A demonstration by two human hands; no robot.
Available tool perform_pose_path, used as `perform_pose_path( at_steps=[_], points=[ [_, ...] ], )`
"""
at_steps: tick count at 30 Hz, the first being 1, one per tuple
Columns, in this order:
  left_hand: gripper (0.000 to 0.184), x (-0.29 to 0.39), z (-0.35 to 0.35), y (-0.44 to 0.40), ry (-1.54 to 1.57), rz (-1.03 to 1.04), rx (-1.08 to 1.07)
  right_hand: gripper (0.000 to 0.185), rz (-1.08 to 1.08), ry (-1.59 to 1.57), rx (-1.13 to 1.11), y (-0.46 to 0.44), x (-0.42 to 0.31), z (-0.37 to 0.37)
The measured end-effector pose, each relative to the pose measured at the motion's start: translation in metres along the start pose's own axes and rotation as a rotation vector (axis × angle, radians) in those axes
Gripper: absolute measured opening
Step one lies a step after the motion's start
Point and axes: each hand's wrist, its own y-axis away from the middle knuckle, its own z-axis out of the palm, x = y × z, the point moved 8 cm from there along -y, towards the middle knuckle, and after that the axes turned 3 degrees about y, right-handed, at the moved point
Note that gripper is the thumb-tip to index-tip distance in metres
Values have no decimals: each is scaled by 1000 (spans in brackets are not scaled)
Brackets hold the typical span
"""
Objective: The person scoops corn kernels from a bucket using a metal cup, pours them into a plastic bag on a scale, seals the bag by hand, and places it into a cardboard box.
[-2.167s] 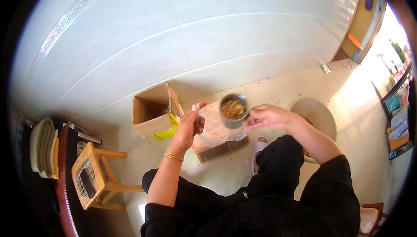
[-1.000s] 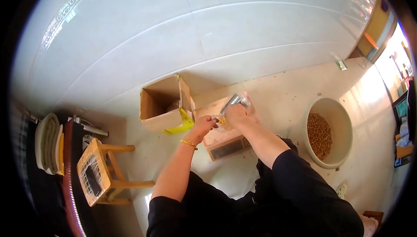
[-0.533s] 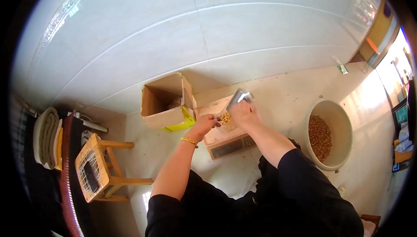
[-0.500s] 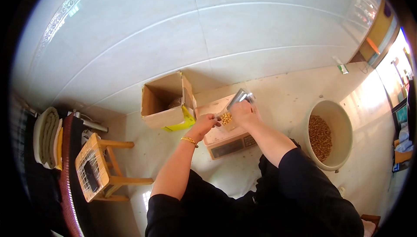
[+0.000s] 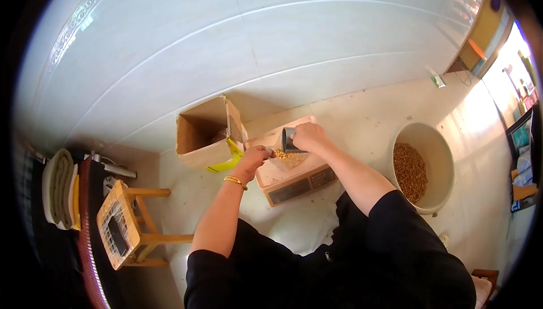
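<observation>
My left hand [image 5: 254, 159] is closed in a pinch on the edge of a clear plastic bag [image 5: 292, 162], its bracelet showing at the wrist. Yellow-brown kernels [image 5: 283, 154] lie in the bag, too small for me to name their kind. Gripped in my right hand [image 5: 310, 137] is a grey metal cup [image 5: 288, 140], tilted with its mouth toward the bag's opening. Both hands are over a pinkish digital scale [image 5: 268, 181], and the bag rests on its top. My right fingers partly hide the cup.
Left of the scale stands an open cardboard box [image 5: 195, 153]. To the right, a pale bucket [image 5: 443, 179] holds many brown kernels [image 5: 409, 173]. A wooden stool [image 5: 133, 235] with a phone [image 5: 117, 235] on it is at the left. The tiled wall [image 5: 283, 37] rises behind.
My right hand has moved slightly left and turned the cup, so its mouth now faces the bag. My left hand keeps its pinch on the bag. The whole view has shifted a little.
</observation>
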Motion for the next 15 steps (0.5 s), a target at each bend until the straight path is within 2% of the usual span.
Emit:
perform_pose_path(
  at_steps=[1,3,5,6,8,9,13,15],
  points=[
    [18,0,1,0,-4,-1,-1,30,24,13,-47,0,2,0],
    [17,-1,4,1,201,-29,-5,33,48,24,-93,-3,10,4],
    [17,0,7,3,241,-52,-23,36,-57,7,130,-9,14,-10],
    [17,1,10,6,284,-76,-40,36,-54,6,132,-7,13,-20],
    [17,5,14,10,253,-81,-48,39,275,-451,-94,3,34,-25],
    [17,6,14,10,225,-87,-52,40,258,-522,-43,4,35,-33],
    [26,3,10,7,176,-119,-33,38,315,-567,-37,12,49,-43],
    [35,5,7,7,172,-124,12,37,211,-410,129,9,52,-52]
  ],
)
